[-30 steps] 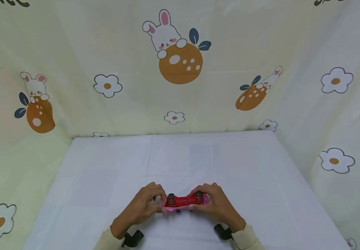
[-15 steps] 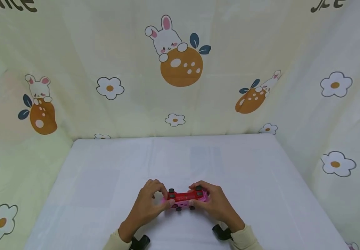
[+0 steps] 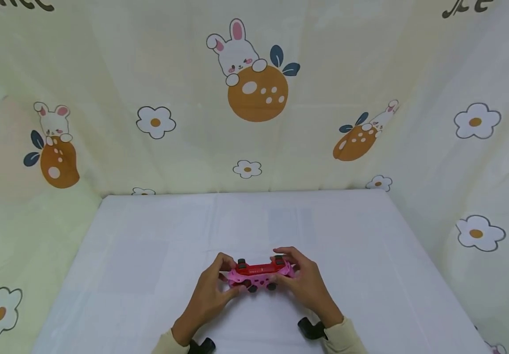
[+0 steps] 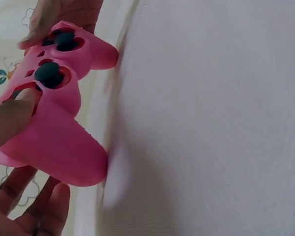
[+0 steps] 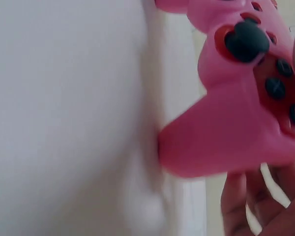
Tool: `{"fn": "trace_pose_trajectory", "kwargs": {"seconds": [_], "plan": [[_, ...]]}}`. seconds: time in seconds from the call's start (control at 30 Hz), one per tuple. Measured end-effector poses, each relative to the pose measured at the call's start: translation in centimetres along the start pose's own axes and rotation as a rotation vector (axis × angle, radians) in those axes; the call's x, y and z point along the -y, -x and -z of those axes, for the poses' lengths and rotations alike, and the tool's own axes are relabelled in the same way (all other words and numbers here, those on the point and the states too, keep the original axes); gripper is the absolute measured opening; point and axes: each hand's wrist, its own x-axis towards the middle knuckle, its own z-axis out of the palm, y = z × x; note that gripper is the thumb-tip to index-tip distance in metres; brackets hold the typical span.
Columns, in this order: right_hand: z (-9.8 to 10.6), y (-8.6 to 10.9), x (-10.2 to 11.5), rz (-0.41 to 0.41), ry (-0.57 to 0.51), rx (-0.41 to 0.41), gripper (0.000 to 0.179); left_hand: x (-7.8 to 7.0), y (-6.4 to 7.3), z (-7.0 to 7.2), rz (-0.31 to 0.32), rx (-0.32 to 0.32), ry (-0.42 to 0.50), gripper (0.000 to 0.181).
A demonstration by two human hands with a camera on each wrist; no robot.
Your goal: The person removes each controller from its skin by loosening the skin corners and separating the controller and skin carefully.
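A red game controller (image 3: 259, 269) wears a pink rubbery sleeve (image 3: 259, 280) over its front and handles. It is held near the front of the table, its red top edge facing up in the head view. My left hand (image 3: 209, 291) grips the left end, with the thumb (image 4: 12, 115) on the front and the fingers behind. On the other end, my right hand (image 3: 309, 285) holds it likewise, thumb near the face buttons (image 5: 278, 88). In both wrist views the pink handles point toward the white cloth, and the dark thumbsticks (image 4: 49, 74) poke through holes in the sleeve.
A white cloth (image 3: 183, 226) covers the table. Behind it and at both sides hangs a pale curtain (image 3: 183, 59) printed with rabbits, oranges and flowers. Black wrist mounts (image 3: 311, 328) jut out beside the sleeves of the person.
The controller has tilted so that more of its pink front shows, and it has risen slightly in the head view. Both hands have shifted their fingers along its ends.
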Motion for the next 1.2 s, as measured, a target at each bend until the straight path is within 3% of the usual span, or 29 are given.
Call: {"fn": "trace_pose_trajectory", "kwargs": {"seconds": [0.23, 0.47, 0.67, 0.87, 0.97, 1.2], "plan": [[1.2, 0.1, -1.7, 0.045, -0.121, 0.053, 0.056, 0.7, -0.5, 0.0, -0.035, -0.024, -0.035, 0.055], [1.8, -0.6, -2.1, 0.103, -0.168, 0.106, 0.052, 0.5, -1.0, 0.5, -0.009, 0.009, 0.041, 0.046], [1.9, -0.7, -2.3, 0.036, -0.257, 0.125, 0.047, 0.7, -1.3, 1.3, 0.057, 0.061, 0.188, 0.037], [1.6, -0.7, -2.5, -0.046, -0.315, 0.176, 0.038, 1.6, -1.1, 1.3, 0.177, 0.128, 0.307, 0.036], [1.5, -0.6, -2.5, -0.112, -0.3, 0.18, 0.04, 1.8, -1.0, 1.1, 0.211, 0.116, 0.251, 0.038], [1.1, -0.4, -3.0, -0.197, -0.194, 0.153, 0.046, 1.7, -1.2, 0.4, 0.197, 0.061, 0.073, 0.054]]}}
